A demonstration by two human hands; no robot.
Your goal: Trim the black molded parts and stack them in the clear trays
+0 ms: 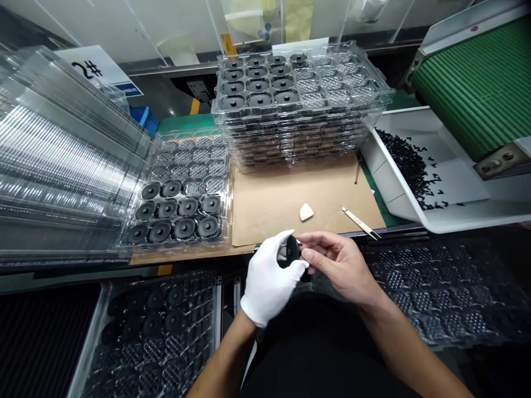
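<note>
Snugly, gloved left hand [267,282], bare right hand [338,265], both gripping a black disc [289,251], tweezers [360,223] nearby, stacked trays [298,105] beyond

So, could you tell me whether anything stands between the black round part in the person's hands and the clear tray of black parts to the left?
Nothing visible does. The black round part, held by the white-gloved left hand and bare right hand, has a free way to the clear tray, passing only over the corner of the brown paper.
</note>
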